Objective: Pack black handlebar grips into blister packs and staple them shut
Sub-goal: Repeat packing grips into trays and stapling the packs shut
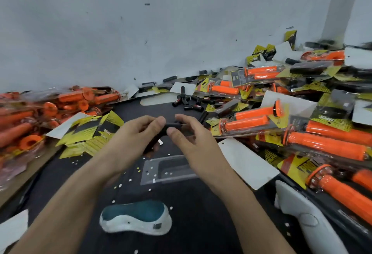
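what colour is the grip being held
Black; the grip shows best in the head view.

black grip (173, 127), orange grips (326, 145) — yellow-black cards (88, 132)

Flat, cool, diffuse light fills my head-camera view; the pale wall (161, 32) reads evenly bright. Shadows are soft, faint under the left hand (130, 135) and right hand (195, 143). The black grip (173, 127) they hold nearly merges with the dark bench (191, 223). The wide lens bows the wall's foot and stretches the corners. Blur smears the orange packs (322, 58) at far right and the left-hand pile (26, 124); I see the centre sharpest.
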